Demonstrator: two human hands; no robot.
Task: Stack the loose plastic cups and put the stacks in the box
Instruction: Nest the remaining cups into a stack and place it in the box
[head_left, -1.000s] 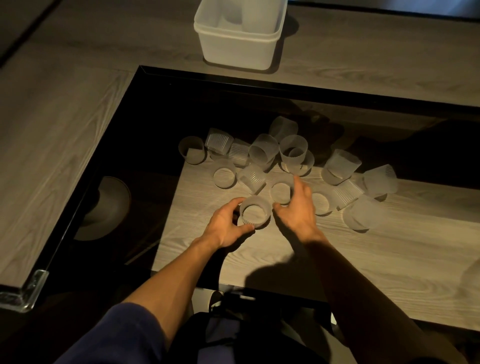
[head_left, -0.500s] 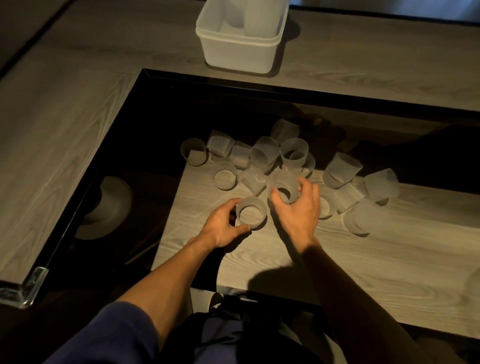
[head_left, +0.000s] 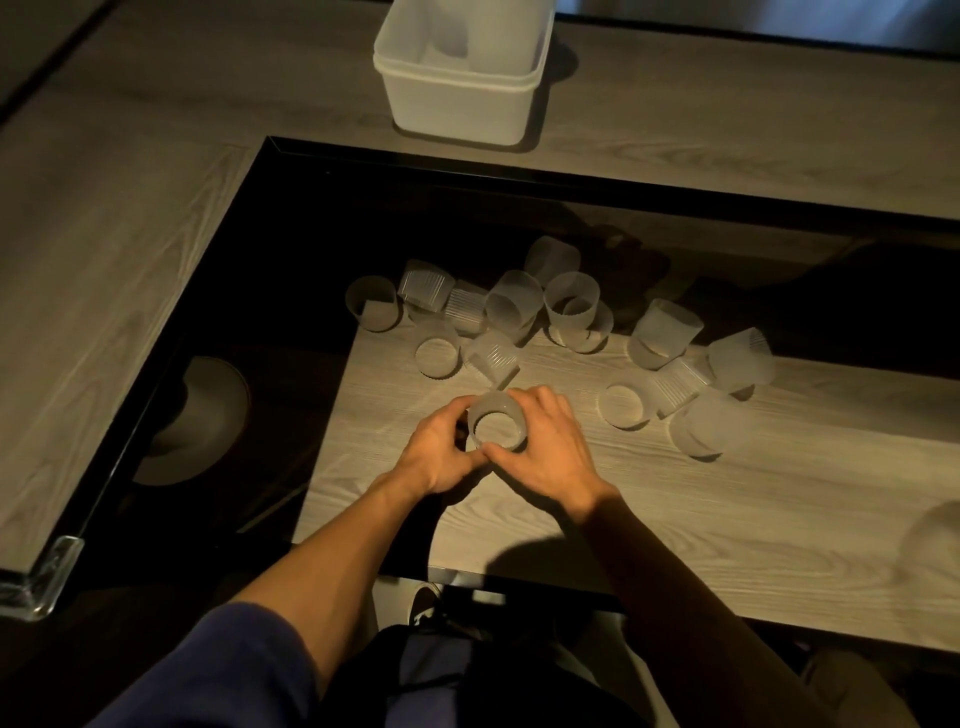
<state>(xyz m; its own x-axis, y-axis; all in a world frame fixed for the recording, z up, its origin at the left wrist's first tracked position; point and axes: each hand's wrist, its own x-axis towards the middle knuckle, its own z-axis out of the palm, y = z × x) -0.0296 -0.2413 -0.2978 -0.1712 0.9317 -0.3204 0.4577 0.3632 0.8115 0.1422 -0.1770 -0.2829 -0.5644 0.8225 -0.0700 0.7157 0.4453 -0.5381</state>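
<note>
Where the two hands meet, just left of the frame's centre, a frosted plastic cup (head_left: 496, 427) is held low over the desk (head_left: 130, 218); whether its base touches the surface cannot be told. Its mouth faces up toward the camera, so its axis stands near upright, leaning slightly toward the top of the frame. The left hand (head_left: 439, 457) grips the left wall and the right hand (head_left: 548, 449) the right wall, the fingers (head_left: 545, 402) of both curled and clamped on the cup.

Judgement: this is a nesting step. It will go best with the rims level, the axes aligned, and light pressure so the thin wall does not buckle.

The loose cups (head_left: 665, 332) lie scattered above, several tipped. The box (head_left: 457, 98) stands well apart at upper centre.
</note>
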